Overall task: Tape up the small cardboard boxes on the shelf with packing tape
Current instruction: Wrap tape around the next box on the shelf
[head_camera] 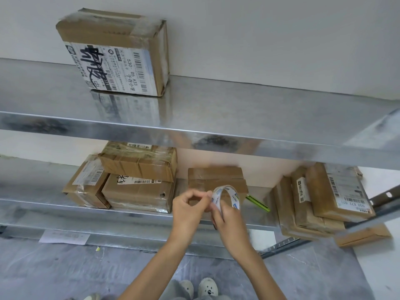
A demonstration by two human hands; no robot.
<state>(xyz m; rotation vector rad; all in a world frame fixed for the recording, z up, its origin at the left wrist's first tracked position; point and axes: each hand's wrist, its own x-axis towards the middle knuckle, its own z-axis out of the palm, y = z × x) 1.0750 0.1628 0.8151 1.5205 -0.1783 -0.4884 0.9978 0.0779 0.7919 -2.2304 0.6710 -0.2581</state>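
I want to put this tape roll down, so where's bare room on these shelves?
Upper shelf, right of the labelled box, is widely bare. Lower shelf: a strip left of the stacked boxes. Crowded between the middle box, green tool and leaning boxes.

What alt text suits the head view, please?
The right hand holds a roll of packing tape and the left hand pinches its edge, before a small cardboard box on the lower shelf. Other boxes sit beside it and above.
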